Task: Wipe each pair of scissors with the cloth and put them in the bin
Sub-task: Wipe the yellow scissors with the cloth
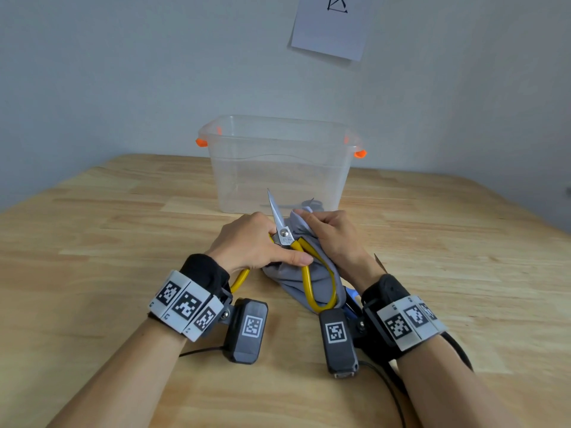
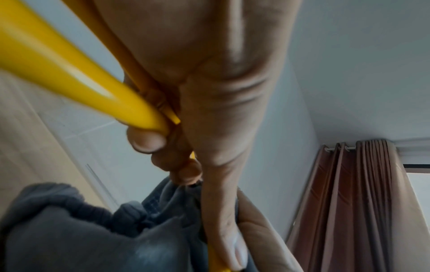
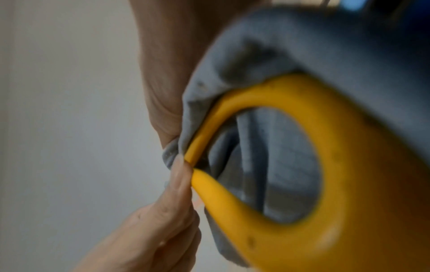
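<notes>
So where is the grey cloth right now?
In the head view the grey cloth is centre table, bunched in the right hand under the yellow-handled scissors, just in front of the clear plastic bin.

1. Soft, even daylight is filling the head view; the table (image 1: 123, 230) is bowing toward the edges at 3 and 9 o'clock.
2. Faint glare is sitting on the scissor blade (image 1: 275, 211).
3. Both wrist views are blurring badly; the yellow handle (image 3: 337, 165) is smearing out of focus.
4. The curtain (image 2: 363, 202) at 4 o'clock is glowing with window light.
</notes>
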The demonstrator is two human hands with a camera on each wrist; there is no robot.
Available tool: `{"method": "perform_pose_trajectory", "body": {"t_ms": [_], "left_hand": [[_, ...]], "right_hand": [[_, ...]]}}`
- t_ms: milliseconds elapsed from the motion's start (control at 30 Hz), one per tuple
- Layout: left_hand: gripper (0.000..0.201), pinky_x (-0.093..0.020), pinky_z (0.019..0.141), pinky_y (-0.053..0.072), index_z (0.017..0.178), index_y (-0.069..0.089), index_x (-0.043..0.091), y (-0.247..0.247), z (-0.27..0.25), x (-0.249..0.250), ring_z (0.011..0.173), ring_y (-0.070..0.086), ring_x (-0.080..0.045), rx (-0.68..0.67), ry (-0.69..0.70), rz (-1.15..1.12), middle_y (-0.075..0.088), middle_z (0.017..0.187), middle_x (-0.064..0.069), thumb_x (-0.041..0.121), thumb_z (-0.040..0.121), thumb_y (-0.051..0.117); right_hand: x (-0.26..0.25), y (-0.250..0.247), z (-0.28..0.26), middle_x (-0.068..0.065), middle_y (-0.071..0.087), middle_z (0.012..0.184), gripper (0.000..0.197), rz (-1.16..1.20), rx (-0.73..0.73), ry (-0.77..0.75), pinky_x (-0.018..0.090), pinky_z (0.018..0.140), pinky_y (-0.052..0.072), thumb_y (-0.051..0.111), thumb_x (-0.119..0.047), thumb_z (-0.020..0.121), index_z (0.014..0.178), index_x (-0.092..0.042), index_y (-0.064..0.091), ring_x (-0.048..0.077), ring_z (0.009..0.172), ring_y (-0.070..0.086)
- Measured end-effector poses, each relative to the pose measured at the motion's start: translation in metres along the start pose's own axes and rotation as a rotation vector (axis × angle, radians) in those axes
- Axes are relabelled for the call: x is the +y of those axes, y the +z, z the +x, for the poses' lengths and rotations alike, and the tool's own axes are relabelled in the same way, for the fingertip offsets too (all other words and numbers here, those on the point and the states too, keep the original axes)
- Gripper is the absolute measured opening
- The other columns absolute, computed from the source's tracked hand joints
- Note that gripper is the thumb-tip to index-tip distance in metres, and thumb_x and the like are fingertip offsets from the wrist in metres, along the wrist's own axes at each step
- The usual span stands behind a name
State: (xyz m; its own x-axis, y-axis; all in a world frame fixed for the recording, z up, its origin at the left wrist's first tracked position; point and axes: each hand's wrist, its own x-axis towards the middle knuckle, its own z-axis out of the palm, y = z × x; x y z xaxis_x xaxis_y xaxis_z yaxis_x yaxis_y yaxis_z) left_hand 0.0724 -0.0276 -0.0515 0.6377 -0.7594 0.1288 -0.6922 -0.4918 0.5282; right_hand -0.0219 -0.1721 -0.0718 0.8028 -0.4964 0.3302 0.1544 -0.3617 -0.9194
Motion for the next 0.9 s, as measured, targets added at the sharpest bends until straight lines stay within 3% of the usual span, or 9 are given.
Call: {"method": "perform_pose_trajectory", "body": {"t_ms": [100,167,233,367,467,567,700,800,900], "left_hand": [[0.082,-0.033,0.055,0.028,0.071,0.063,0.004,-0.0002,-0.0006,0.0007,0.053,0.039,-0.014,-0.017,0.015,-0.004,0.041,0.053,0.004,0.082,0.047,0.074],[0.075,-0.033,0.055,0.026,0.065,0.059,0.010,0.0001,-0.0009,0.0004,0.053,0.037,-0.014,-0.017,0.015,0.002,0.039,0.052,0.004,0.081,0.048,0.075],[0.074,-0.033,0.055,0.026,0.065,0.059,0.010,0.0007,-0.0007,-0.0004,0.053,0.037,-0.014,-0.017,0.016,0.005,0.040,0.053,0.003,0.081,0.049,0.075],[0.074,-0.032,0.053,0.025,0.064,0.056,0.010,0.0003,-0.0016,0.0004,0.053,0.037,-0.014,-0.028,0.022,-0.002,0.039,0.053,0.003,0.079,0.051,0.076],[0.066,-0.029,0.052,0.025,0.057,0.046,0.018,-0.0013,-0.0026,0.0016,0.051,0.039,-0.012,-0.016,0.014,-0.026,0.039,0.049,0.006,0.075,0.052,0.079],[0.065,-0.030,0.053,0.025,0.055,0.043,0.020,-0.0027,-0.0046,0.0022,0.051,0.039,-0.012,-0.020,0.003,-0.029,0.037,0.047,0.009,0.073,0.053,0.080],[0.083,-0.033,0.059,0.032,0.073,0.063,0.008,-0.0011,-0.0017,-0.0002,0.061,0.050,-0.014,-0.037,-0.006,-0.036,0.051,0.060,0.002,0.085,0.044,0.072],[0.095,-0.034,0.060,0.033,0.081,0.066,0.004,-0.0011,0.0001,-0.0019,0.060,0.050,-0.014,-0.035,-0.009,-0.020,0.051,0.061,0.002,0.089,0.040,0.068],[0.085,-0.033,0.059,0.032,0.075,0.063,0.005,-0.0012,-0.0005,-0.0015,0.059,0.046,-0.013,-0.031,-0.003,-0.004,0.047,0.059,0.002,0.084,0.046,0.073]], "right_hand": [[-0.0016,0.0008,-0.0003,-0.003,0.029,0.044,0.060,0.058,0.074,-0.013,0.022,0.045,0.025,0.057,-0.018,0.100,0.044,-0.015,0.037,0.009,0.044,0.025],[-0.0007,0.0012,-0.0002,-0.006,0.028,0.042,0.062,0.065,0.084,-0.003,0.022,0.045,0.025,0.057,-0.018,0.101,0.042,-0.020,0.036,0.008,0.043,0.025],[0.0006,0.0009,0.0006,0.001,0.034,0.044,0.059,0.076,0.097,0.002,0.024,0.048,0.029,0.057,-0.019,0.101,0.044,-0.013,0.043,0.013,0.045,0.030],[0.0043,0.0016,0.0023,0.019,0.047,0.065,0.055,0.123,0.063,0.066,0.032,0.055,0.034,0.057,-0.027,0.100,0.065,0.015,0.053,0.027,0.060,0.038],[0.0020,0.0017,-0.0005,0.019,0.058,0.068,0.052,0.092,-0.102,0.158,0.030,0.060,0.045,0.061,-0.032,0.098,0.075,0.015,0.064,0.024,0.064,0.051],[-0.0013,0.0013,-0.0031,0.008,0.058,0.060,0.047,0.044,-0.205,0.165,0.027,0.059,0.045,0.061,-0.034,0.097,0.064,-0.001,0.065,0.014,0.059,0.051],[0.0039,0.0004,-0.0004,0.007,0.050,0.054,0.050,0.011,-0.128,0.060,0.026,0.055,0.039,0.060,-0.031,0.098,0.060,0.002,0.061,0.013,0.055,0.042],[0.0078,0.0014,0.0014,0.009,0.051,0.056,0.054,0.018,-0.090,0.017,0.030,0.057,0.037,0.059,-0.030,0.099,0.065,0.012,0.060,0.017,0.057,0.042],[0.0083,0.0024,0.0036,0.001,0.038,0.047,0.053,0.037,-0.008,-0.014,0.030,0.055,0.033,0.058,-0.021,0.100,0.051,-0.004,0.047,0.011,0.050,0.033]]}}
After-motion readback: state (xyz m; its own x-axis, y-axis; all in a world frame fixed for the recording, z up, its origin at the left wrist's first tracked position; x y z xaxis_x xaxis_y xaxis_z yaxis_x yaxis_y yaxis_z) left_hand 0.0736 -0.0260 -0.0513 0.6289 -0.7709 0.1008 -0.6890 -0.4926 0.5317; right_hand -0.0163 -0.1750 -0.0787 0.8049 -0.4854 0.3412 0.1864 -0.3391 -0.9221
